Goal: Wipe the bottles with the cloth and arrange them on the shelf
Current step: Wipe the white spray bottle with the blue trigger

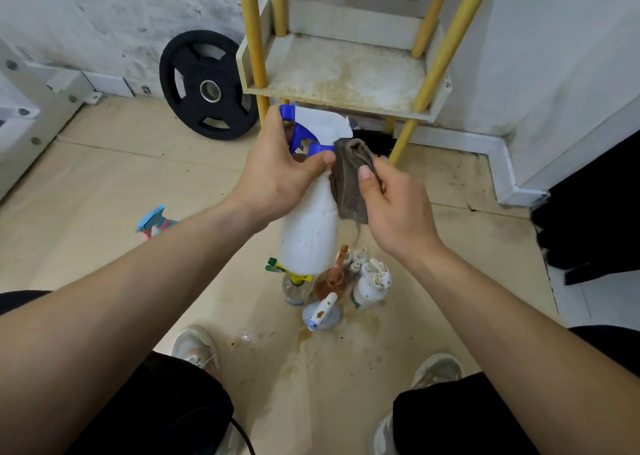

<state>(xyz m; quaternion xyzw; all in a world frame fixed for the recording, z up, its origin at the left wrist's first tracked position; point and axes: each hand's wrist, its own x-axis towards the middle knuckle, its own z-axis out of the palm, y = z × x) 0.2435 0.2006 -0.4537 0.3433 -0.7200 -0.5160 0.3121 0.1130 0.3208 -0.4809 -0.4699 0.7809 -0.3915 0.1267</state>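
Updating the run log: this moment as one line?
step: wiping | left hand: grips white spray bottle at neck | right hand: holds brown cloth against it | shelf tier: no bottles | floor: more bottles

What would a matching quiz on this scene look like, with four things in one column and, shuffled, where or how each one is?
Things
1. white spray bottle
2. brown cloth
3. weight plate
4. light-blue sprayer

Places and states
A. on the floor, off to the left
B. held by the right hand
C. black, stands on edge
D. gripped near its neck by the left hand

Pairs: 1-D, 2-B, 3-C, 4-A
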